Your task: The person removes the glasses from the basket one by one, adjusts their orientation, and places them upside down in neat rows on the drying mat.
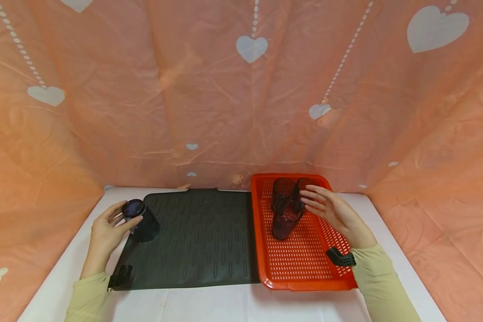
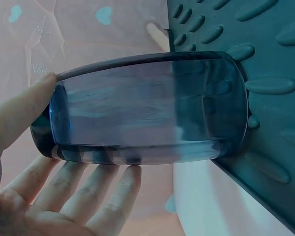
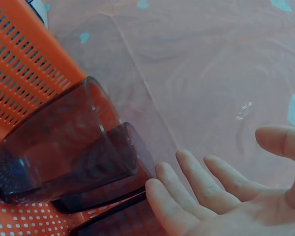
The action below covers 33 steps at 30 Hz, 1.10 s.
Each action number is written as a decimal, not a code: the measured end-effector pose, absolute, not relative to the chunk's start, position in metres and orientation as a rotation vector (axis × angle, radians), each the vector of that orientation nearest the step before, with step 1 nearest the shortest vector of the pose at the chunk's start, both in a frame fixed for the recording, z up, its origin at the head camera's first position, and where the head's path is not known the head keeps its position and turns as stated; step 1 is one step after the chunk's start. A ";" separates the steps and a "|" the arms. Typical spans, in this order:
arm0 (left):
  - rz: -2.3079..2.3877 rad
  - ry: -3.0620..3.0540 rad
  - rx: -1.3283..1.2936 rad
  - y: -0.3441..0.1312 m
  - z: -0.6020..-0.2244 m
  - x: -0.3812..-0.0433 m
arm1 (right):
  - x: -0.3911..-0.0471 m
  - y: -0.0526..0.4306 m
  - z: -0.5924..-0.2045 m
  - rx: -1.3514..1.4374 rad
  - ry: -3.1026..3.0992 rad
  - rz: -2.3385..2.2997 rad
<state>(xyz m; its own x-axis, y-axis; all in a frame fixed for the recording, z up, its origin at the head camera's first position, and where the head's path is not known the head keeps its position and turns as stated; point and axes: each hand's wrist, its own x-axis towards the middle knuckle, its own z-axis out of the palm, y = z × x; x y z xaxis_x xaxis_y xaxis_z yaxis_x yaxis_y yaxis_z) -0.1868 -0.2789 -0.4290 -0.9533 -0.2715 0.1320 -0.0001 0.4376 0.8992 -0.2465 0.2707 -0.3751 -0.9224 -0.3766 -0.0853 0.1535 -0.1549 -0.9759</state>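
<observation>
My left hand (image 1: pixel 106 230) holds a dark tinted drinking glass (image 1: pixel 146 226) between thumb and fingers near its thick base. The glass is upside down, base up and rim down at the left edge of a dark ribbed mat (image 1: pixel 197 241). Seen from the left wrist, the glass (image 2: pixel 137 108) shows bluish and see-through. My right hand (image 1: pixel 334 212) is over the right side of a red plastic basket (image 1: pixel 298 268), fingers spread and holding nothing. Beside its fingertips, three tinted glasses (image 1: pixel 285 223) stand close together in the basket; one glass (image 3: pixel 64 147) fills the right wrist view's left side.
A white table (image 1: pixel 209 306) lies under the mat and basket. The basket's left wall (image 1: pixel 257 232) borders the mat's right edge. An orange curtain (image 1: pixel 209 103) with white hearts hangs behind the table and at both sides. Dark bands (image 1: pixel 340 257) circle both wrists.
</observation>
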 end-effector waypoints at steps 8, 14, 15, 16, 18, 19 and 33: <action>-1.545 -2.427 0.225 -0.280 -0.431 -0.188 | -0.252 0.269 -0.381 -0.214 1.832 -2.089; -1.544 -2.419 0.214 -0.280 -0.431 -0.188 | -0.255 0.268 -0.384 -0.186 1.845 -2.074; -1.543 -2.421 0.211 -0.280 -0.431 -0.188 | -0.255 0.268 -0.385 -0.185 1.852 -2.066; -1.542 -2.421 0.210 -0.280 -0.431 -0.188 | -0.256 0.268 -0.386 -0.190 1.856 -2.062; -1.542 -2.419 0.207 -0.281 -0.431 -0.188 | -0.257 0.267 -0.387 -0.194 1.861 -2.056; -1.541 -2.419 0.205 -0.281 -0.430 -0.188 | -0.257 0.267 -0.387 -0.195 1.861 -2.055; -1.602 -2.403 0.206 -0.280 -0.434 -0.188 | -0.257 0.263 -0.392 -0.200 1.886 -2.004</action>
<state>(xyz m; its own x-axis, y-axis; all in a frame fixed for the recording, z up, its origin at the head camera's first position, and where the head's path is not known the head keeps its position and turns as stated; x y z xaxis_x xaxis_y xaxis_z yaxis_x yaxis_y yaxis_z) -0.1880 -0.2804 -0.4336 -0.9599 -0.2511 0.1246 0.0184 0.3873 0.9218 -0.2567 0.2628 -0.3918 -0.9176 -0.3667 -0.1532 0.1753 -0.0276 -0.9841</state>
